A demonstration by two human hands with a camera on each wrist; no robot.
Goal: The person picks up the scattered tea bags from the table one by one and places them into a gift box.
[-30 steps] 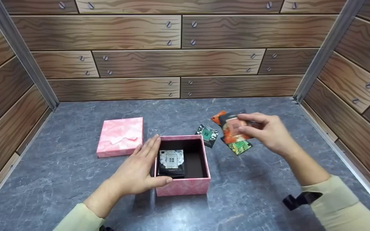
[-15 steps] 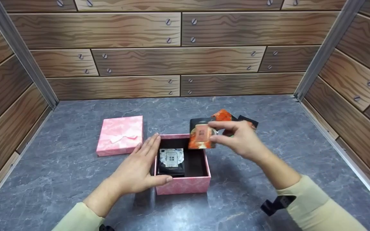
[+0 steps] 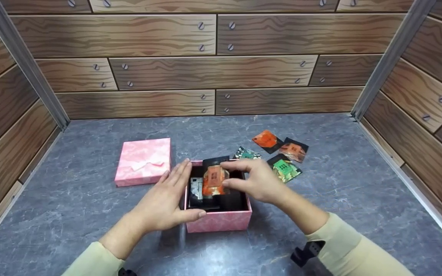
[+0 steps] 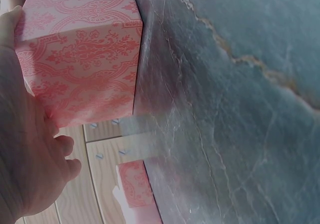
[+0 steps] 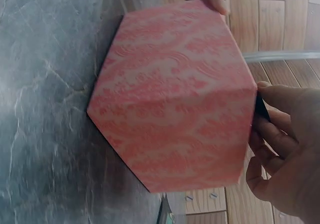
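Observation:
My right hand [image 3: 261, 182] pinches an orange-and-black sachet [image 3: 214, 180] between thumb and fingers, over the mouth of the pink patterned box [image 3: 219, 223]. In the right wrist view only a dark corner of the sachet [image 5: 261, 108] shows past the box rim. Inside the box at left lies a silver-and-black sachet [image 3: 196, 188], partly covered by the held one. Along the box's left side rests my left hand [image 3: 159, 205], fingers straight on the rim and thumb across the front edge. The left wrist view shows that palm [image 4: 25, 159] beside the box wall.
A pink lid with a bow [image 3: 144, 159] lies left of the box. Behind and right of it are several sachets: an orange one [image 3: 268, 141], a brown-orange one [image 3: 294, 149], a green one [image 3: 284, 168] and a teal-and-black one [image 3: 247, 153]. Wood-patterned walls [image 3: 217, 73] enclose the table.
My right hand has carried the orange-and-black sachet leftward from above the other sachets to over the box. The left hand has stayed on the box.

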